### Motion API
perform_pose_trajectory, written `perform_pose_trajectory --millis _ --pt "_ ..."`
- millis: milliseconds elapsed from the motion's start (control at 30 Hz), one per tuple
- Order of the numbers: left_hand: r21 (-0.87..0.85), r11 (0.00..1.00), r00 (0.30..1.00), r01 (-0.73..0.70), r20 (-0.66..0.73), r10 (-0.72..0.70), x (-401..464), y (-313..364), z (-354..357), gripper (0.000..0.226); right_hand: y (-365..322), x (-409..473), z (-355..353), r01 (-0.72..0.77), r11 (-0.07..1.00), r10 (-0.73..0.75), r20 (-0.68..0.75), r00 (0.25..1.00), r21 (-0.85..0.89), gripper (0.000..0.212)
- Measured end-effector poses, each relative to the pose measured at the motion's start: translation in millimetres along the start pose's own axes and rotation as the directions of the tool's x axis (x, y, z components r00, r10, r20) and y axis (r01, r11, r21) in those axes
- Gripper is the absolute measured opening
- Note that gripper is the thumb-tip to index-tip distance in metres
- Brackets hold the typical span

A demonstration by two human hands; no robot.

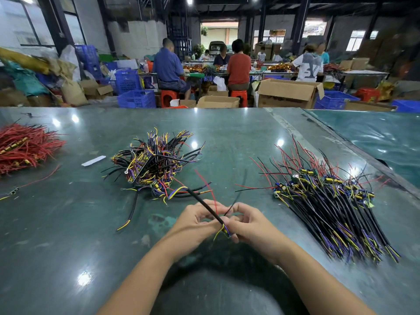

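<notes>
While hands (195, 221) (248, 223) pinch cable (200, 200), heaps (156, 162) (329, 201) either side

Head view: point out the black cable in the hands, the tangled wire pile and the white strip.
black cable (204, 205), head view, middle of its bare black sleeve.
tangled wire pile (154, 160), head view, middle of the heap.
white strip (93, 160), head view, its centre.
</notes>
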State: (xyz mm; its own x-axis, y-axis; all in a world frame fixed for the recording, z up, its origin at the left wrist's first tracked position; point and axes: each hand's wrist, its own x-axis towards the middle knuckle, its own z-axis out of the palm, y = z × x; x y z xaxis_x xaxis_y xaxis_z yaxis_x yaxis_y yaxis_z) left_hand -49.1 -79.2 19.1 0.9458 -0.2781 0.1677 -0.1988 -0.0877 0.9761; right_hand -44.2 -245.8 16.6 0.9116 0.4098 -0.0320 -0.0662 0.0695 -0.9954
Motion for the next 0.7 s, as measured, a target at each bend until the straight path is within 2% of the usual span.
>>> perform_pose_trajectory --millis 133,233,300,367,467,533,700 --pt "-0.078 0.996 0.996 0.050 0.072 -0.045 -4 5 0 0.005 0 -2 -3 -0.030 0.999 0.030 0.028 0.999 -0.022 0.026" --pt "-0.134 0.988 0.996 0.071 -0.046 -0.077 -3 7 0 0.022 1 1 2 -0.013 1.000 0.013 -0.050 0.999 -0.010 0.016" --pt "-0.016 0.999 0.986 0.050 -0.158 -0.052 1 6 -3 0.025 1 3 3 0.003 0.999 0.002 -0.087 0.996 0.049 0.011" --pt "0.187 0.981 0.958 0.053 -0.288 0.004 6 1 -8 0.029 0 0 3 -0.003 0.998 0.006 -0.046 0.999 0.064 0.011" --pt "0.351 0.932 0.913 0.085 -0.402 0.068 9 -6 -9 0.029 1 -6 7 0.018 0.967 -0.003 0.063 0.998 -0.254 0.021" --pt "0.380 0.921 0.909 0.088 -0.409 0.082 9 -10 -8 0.025 7 -5 15 0.068 0.904 -0.065 0.022 0.998 -0.423 0.025" --pt "0.360 0.926 0.913 0.115 -0.405 0.044 10 -13 -8 0.021 15 0 23 0.140 0.807 -0.261 -0.134 0.956 -0.574 0.027"
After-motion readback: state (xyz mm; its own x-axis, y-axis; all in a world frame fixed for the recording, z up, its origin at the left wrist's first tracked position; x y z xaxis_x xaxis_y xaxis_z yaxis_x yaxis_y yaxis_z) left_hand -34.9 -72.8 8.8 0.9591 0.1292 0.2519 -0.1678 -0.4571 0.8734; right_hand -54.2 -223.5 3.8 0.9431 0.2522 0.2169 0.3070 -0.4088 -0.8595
